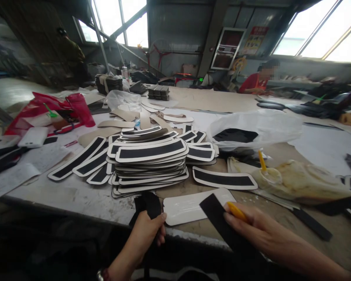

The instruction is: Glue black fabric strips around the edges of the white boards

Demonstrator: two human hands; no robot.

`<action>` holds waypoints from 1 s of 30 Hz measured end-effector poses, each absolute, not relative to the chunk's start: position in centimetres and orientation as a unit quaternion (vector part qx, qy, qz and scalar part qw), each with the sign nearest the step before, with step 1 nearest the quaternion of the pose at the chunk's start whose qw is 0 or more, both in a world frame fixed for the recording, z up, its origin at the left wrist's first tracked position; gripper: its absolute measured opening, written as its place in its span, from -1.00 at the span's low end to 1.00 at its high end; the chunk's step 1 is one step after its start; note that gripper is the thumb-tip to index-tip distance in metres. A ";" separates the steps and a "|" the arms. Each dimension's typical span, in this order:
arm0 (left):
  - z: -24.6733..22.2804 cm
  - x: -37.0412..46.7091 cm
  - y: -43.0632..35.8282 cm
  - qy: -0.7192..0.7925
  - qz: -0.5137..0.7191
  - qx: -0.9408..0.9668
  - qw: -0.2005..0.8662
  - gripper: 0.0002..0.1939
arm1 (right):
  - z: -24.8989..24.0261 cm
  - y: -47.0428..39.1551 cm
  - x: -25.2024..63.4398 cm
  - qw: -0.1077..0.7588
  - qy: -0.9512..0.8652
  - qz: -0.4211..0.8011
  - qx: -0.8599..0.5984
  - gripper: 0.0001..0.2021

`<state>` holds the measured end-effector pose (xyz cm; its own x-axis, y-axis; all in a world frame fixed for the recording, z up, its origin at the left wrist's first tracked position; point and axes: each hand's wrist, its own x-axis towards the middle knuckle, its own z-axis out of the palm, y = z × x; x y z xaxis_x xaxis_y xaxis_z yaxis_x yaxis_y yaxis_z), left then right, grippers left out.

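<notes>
My left hand (149, 231), fingers curled, grips a bunch of black strips (148, 203) at the table's front edge. In my right hand (248, 224) are a black strip (216, 218) and a yellow-handled tool (236, 212), fingers closed round them. Between the hands lies a white curved panel (183, 207) with a glossy surface; the black strip overlaps its right part. Behind it rises a tall stack of white panels with black centres (152, 151). A single such panel (224, 178) lies to the right of the stack.
A glue container (271, 176) with a yellow stick stands at the right, beside a stained bag (310, 181). Behind are a clear plastic bag (260, 127) and, at the left, a red bottle (81, 110). A person in red (253, 82) sits at the far right.
</notes>
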<state>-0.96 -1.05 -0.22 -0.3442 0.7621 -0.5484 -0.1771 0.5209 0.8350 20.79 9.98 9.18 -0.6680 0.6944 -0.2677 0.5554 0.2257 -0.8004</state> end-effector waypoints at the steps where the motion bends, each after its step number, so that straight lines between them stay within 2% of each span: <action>1: -0.2 -1.2 -0.6 0.692 0.425 0.221 0.540 -0.67 | 8.9 10.1 19.8 0.046 -0.798 0.468 -0.376 -0.76; 6: 0.5 -2.6 0.7 0.698 0.377 0.266 0.547 -0.65 | 6.7 11.6 15.1 -0.106 -0.865 0.404 -0.277 -0.83; 12: -0.4 -3.6 1.1 0.694 0.353 0.273 0.566 -0.65 | 4.9 13.5 11.2 -0.195 -0.890 0.332 -0.245 -0.78; 23: -0.1 -3.8 1.6 0.700 0.342 0.260 0.571 -0.59 | 4.7 14.3 9.7 -0.241 -0.903 0.267 -0.234 -0.74; 30: 0.1 -3.5 2.2 0.712 0.331 0.224 0.578 -0.64 | 4.8 14.5 9.5 -0.243 -0.913 0.240 -0.221 -0.74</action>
<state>-3.53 2.16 0.08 -0.2317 0.7013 -0.6741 -0.0638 0.6805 0.7299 9.54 14.45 4.82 -0.7844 0.2871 -0.5498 0.5206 0.7866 -0.3320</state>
